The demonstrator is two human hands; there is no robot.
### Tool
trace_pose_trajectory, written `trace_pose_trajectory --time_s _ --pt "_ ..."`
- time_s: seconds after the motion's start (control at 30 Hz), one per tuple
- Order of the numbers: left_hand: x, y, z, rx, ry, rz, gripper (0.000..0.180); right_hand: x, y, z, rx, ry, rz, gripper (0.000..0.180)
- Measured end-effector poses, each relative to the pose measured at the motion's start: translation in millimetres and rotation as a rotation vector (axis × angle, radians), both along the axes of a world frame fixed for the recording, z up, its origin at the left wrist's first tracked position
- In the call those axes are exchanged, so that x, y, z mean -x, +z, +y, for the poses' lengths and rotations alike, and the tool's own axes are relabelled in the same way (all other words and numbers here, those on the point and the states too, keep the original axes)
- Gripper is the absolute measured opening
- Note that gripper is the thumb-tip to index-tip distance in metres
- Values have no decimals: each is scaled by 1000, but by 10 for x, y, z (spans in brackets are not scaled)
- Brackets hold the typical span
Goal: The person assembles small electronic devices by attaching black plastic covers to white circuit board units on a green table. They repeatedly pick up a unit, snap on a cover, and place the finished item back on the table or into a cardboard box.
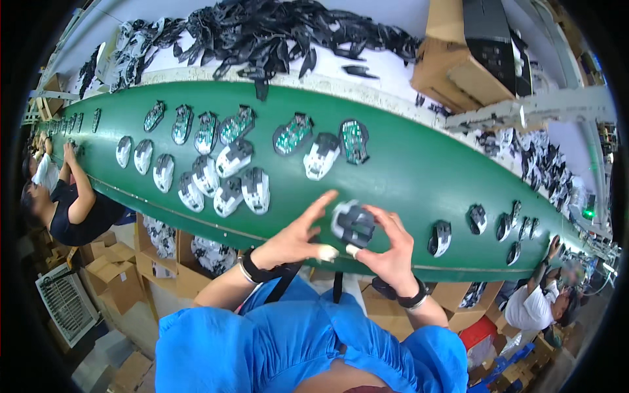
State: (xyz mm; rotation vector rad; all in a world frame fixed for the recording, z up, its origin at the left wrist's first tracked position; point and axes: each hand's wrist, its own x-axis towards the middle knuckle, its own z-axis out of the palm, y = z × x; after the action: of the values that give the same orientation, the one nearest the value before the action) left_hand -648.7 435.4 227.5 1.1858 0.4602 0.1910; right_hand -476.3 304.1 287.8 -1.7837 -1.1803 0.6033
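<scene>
My right hand (392, 252) holds a grey-and-black computer mouse (354, 224) between thumb and fingers, just over the near side of the green conveyor belt (406, 196). To its left, my left hand (291, 241) has its fingers apart with nothing in them, close to the mouse but not touching it. White coverings show on both thumb tips. Beyond my hands lies a white-and-black mouse (322, 157). Beside it are mouse halves with bare green circuit boards (354, 141). Several white-and-black mice (255, 190) sit in a group to the left.
Black plastic shell pieces (262, 36) are heaped on the white ledge behind the belt, near an open cardboard box (452, 65). More mice (440, 237) lie to the right. Co-workers (65, 203) sit at both ends. Boxes of parts (160, 245) stand below the near edge.
</scene>
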Motion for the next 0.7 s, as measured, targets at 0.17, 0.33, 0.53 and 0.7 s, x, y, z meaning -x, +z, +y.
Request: trace_pose_trajectory --time_s 0.17,0.33,0.53,0.7 --pt "-13 -122 243 1047 181 -119 43 148 -66 511 -132 535 -440 62" --pt "205 -331 422 1004 356 -70 45 -392 -430 1859 -84 113 -4 34" --pt "339 -453 521 978 399 -19 52 -1120 -1105 4134 -58 -133 -536 37" --pt "311 -349 651 847 469 -33 50 -1255 -1143 4376 207 -81 -698 30"
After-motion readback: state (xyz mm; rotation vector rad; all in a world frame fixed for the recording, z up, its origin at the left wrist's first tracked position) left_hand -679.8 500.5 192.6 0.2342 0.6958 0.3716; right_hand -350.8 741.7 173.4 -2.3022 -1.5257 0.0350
